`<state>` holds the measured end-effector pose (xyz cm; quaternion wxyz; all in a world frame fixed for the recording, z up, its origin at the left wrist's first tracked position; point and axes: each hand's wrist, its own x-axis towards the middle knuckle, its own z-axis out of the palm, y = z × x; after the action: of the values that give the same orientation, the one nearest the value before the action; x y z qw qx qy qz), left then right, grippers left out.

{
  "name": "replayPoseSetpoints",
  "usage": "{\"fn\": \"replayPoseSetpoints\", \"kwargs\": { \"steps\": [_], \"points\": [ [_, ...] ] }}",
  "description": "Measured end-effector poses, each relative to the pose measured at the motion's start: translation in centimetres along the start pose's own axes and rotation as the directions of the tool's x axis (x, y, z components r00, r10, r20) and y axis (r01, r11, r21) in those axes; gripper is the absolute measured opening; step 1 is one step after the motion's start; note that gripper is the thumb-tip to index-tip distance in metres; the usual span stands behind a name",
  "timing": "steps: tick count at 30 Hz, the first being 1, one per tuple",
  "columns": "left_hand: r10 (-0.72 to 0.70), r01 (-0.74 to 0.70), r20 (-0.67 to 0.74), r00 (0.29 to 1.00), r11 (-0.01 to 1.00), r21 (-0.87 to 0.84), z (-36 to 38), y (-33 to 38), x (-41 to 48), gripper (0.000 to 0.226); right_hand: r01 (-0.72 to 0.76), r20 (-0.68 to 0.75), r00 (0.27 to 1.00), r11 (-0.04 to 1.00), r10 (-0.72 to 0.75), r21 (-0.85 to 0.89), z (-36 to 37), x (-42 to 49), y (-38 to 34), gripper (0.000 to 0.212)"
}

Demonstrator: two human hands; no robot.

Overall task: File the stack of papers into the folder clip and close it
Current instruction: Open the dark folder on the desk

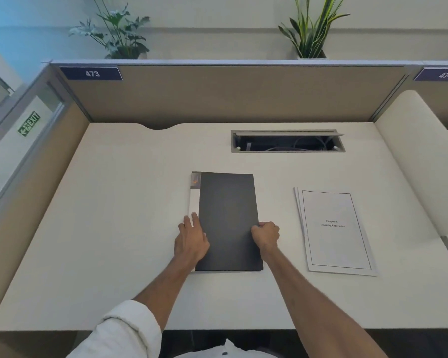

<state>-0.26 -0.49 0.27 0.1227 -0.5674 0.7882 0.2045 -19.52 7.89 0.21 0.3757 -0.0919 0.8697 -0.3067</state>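
Note:
A dark grey folder [228,218] with a white spine strip lies closed on the middle of the desk. My left hand [190,239] rests flat on its left edge, fingers spread over the spine strip. At the folder's right edge my right hand [266,234] is curled, with the fingertips hidden against the cover's edge. To the right, apart from the folder, lies a stack of white papers [335,232] with a printed title page on top.
The white desk [114,228] is walled by beige partitions at the back and both sides. An open cable tray [287,141] is cut into the desk behind the folder. Two potted plants stand on the rear ledge.

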Motion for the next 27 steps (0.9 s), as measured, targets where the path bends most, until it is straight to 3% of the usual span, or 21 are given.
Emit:
{"fn": "replayPoseSetpoints", "kwargs": {
  "steps": [3, 6, 9, 12, 18, 22, 27],
  "points": [
    [0.015, -0.015, -0.001, 1.000, 1.000, -0.019, -0.4, -0.3, 0.1, 0.072, -0.036, 0.063, 0.998, 0.983, 0.024, 0.183, -0.5, 0.8, 0.1, 0.017],
    [0.053, -0.053, -0.004, 0.999, 0.998, -0.025, -1.1, -1.4, 0.6, 0.069, -0.066, 0.110, 0.993, 0.948, 0.033, 0.310, -1.1, 0.9, 0.0, 0.041],
    [0.068, -0.068, -0.002, 0.998, 0.996, -0.062, -1.7, -2.3, 1.0, 0.062, -0.035, 0.114, 0.993, 0.948, -0.001, 0.318, -1.5, 1.1, -0.1, 0.035],
    [0.043, -0.043, -0.006, 0.999, 0.993, -0.110, -2.1, -2.4, 1.1, 0.056, 0.019, 0.101, 0.993, 0.949, -0.053, 0.314, -1.8, 0.9, -0.1, 0.021],
    [0.012, -0.025, -0.048, 0.999, 0.962, -0.272, -4.1, -1.9, 1.3, 0.051, 0.209, 0.013, 0.975, 0.935, -0.221, 0.285, -2.3, -0.6, -2.3, 0.031],
    [0.071, -0.098, -0.082, 0.994, 0.918, -0.385, -7.4, -1.1, 1.3, 0.043, 0.368, -0.069, 0.929, 0.884, -0.365, 0.289, -2.1, -2.6, -4.6, 0.037],
    [0.123, -0.164, -0.108, 0.986, 0.759, -0.630, -12.4, -0.4, 0.5, 0.064, 0.452, -0.027, 0.870, 0.773, -0.493, 0.446, -0.5, -6.6, -7.7, 0.036]
  ]
}}
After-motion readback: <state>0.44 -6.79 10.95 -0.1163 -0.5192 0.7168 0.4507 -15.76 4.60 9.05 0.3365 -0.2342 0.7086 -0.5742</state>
